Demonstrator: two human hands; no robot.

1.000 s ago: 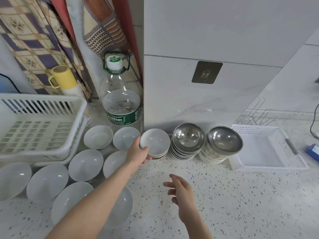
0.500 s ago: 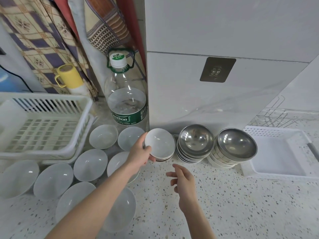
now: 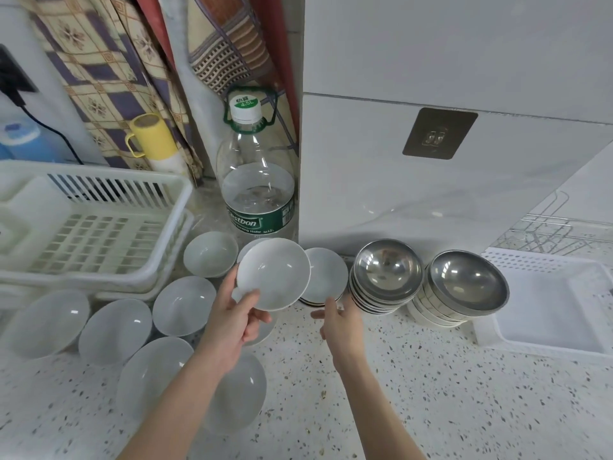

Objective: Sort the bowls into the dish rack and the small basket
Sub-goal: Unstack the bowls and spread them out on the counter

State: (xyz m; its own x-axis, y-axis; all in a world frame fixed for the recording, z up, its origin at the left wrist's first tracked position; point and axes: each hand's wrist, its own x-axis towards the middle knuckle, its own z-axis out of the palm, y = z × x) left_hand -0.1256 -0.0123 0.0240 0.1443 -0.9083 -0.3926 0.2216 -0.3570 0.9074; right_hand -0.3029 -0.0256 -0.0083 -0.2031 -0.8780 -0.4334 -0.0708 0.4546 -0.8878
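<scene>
My left hand (image 3: 236, 318) grips a small white dish (image 3: 273, 273) by its lower rim, tilted and lifted off the counter. Just right of it leans the stack of small white dishes (image 3: 326, 277). My right hand (image 3: 338, 322) is open, its fingertips at the lower edge of that stack. Two stacks topped by steel bowls (image 3: 386, 270) (image 3: 467, 280) lean further right. Several larger white bowls (image 3: 184, 305) lie on the counter at the left. The white dish rack (image 3: 86, 224) stands at the far left, the small white basket (image 3: 550, 303) at the far right.
A large water bottle (image 3: 258, 187) stands against the wall corner behind the dishes. A yellow mug (image 3: 151, 136) and hanging cloths are behind the rack. A wire rack (image 3: 557, 230) sits behind the basket. Speckled counter (image 3: 447, 393) spreads in front.
My left hand has lifted the top small dish off the stack and drawn it left. My right hand has moved forward to the stack's lower edge.
</scene>
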